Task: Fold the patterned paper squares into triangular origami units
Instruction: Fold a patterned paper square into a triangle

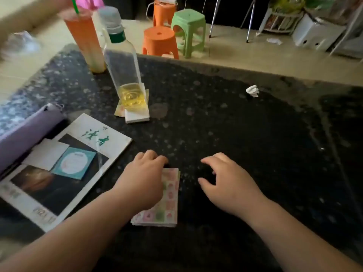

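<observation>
Left hand (143,179) atop patterned paper stack (169,203), fingers bent, grip unclear; right hand (225,185) loosely spread, empty, beside.

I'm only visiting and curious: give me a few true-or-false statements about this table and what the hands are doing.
1. The left hand lies on the stack of patterned paper squares. True.
2. The right hand holds a folded triangle. False: it holds nothing, its fingers loosely curled.
3. The clear bottle is full to the top. False: only a little yellow liquid sits at its bottom.
4. A crumpled white paper scrap lies on the dark table, apart from both hands. True.
5. The cup of orange drink has a green straw. True.
</observation>
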Tool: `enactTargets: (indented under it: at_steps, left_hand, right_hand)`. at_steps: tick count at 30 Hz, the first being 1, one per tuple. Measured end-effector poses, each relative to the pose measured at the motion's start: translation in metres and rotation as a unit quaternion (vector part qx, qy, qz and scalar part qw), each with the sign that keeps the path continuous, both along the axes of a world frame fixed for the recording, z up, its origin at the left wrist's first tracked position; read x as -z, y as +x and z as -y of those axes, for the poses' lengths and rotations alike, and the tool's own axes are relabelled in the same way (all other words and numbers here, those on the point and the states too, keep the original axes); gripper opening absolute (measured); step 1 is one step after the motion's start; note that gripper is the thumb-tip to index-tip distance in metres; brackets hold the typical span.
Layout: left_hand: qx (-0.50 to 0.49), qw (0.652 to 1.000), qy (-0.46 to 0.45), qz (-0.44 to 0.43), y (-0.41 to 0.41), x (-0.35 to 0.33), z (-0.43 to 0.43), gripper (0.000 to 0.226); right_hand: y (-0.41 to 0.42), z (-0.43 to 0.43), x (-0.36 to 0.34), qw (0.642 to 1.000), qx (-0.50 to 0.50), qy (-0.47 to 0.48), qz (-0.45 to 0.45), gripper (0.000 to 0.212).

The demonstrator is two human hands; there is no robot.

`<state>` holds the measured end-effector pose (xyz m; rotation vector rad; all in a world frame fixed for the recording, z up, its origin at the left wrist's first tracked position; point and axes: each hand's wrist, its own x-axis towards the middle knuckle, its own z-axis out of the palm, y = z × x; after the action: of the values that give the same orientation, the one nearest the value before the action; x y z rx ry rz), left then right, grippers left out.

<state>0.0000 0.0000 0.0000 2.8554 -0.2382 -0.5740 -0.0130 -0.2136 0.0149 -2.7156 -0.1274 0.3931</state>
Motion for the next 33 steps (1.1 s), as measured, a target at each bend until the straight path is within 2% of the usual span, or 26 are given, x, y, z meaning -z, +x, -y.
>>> enactTargets:
  at_steps: [3,8,11,13,19,24,27,33]
  left_hand:
    - [0.002,0.999,0.054,-0.003,0.004,0.002,0.002,0.054]
    - [-0.025,0.998,0.059,0.004,-0.002,-0.008,0.009,0.045]
    - [-0.032,0.997,0.033,0.062,-0.021,-0.003,0.012,0.045]
    - [-0.037,0.996,0.013,0.082,-0.026,0.003,0.01,0.045]
    - [-0.138,0.983,-0.101,0.071,-0.027,0.008,0.002,0.049]
    - [-0.2,0.962,-0.172,0.068,-0.016,-0.002,-0.009,0.027]
    - [-0.194,0.962,-0.174,0.08,-0.011,-0.005,-0.017,0.025]
    - [-0.19,0.963,-0.18,0.067,-0.013,-0.001,-0.022,0.035]
  right_hand:
    - [-0.011,0.007,0.0,1.0,-0.015,-0.01,0.0,0.047]
    - [-0.031,0.012,-0.004,1.0,-0.008,-0.017,-0.013,0.042]
    - [-0.049,0.008,0.0,0.999,0.027,0.005,-0.02,0.041]
    - [-0.059,0.003,0.004,1.0,0.014,-0.003,-0.024,0.042]
    - [-0.058,-0.008,0.008,1.0,0.004,-0.019,-0.015,0.036]
    - [-0.045,-0.021,0.01,0.996,0.064,0.066,-0.01,0.035]
    - [-0.041,-0.028,0.013,0.993,0.076,0.088,-0.026,0.035]
    - [-0.047,-0.048,0.024,0.995,0.052,0.082,-0.031,0.054]
